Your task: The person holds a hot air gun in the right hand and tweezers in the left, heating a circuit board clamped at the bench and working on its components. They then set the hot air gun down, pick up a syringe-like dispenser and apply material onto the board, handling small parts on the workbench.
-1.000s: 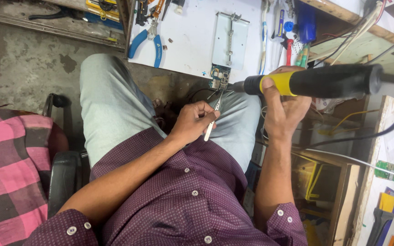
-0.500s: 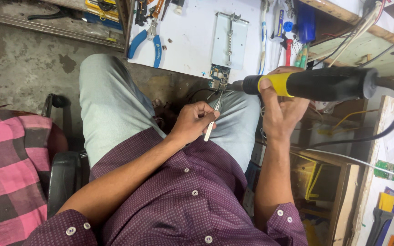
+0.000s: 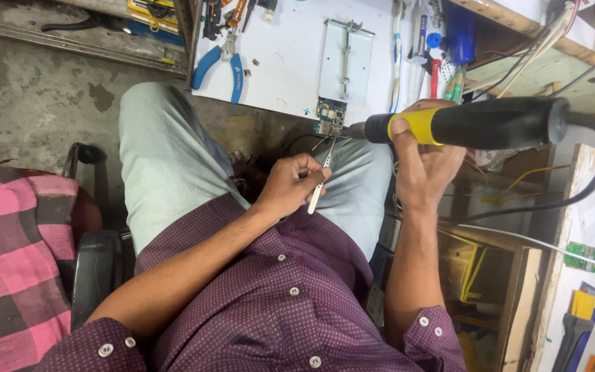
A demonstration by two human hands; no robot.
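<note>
My right hand (image 3: 425, 162) grips a black and yellow hot-air tool (image 3: 476, 124) held level, its nozzle aimed left at a small blue circuit board (image 3: 330, 116) at the near edge of the white bench (image 3: 284, 62). In my left hand (image 3: 290, 184) is a pair of metal tweezers (image 3: 319, 182), tips pointing up toward the board. Both hands hover above my lap in pale trousers.
A metal holder plate (image 3: 346, 62) lies on the white bench behind the board. Blue-handled pliers (image 3: 220, 62) rest at the bench's left edge. Screwdrivers and a blue bottle (image 3: 459, 38) stand at the right. A pink checked cloth (image 3: 8, 269) covers a seat at my left.
The hot-air tool has shifted slightly; both hands stay in almost the same place near the board.
</note>
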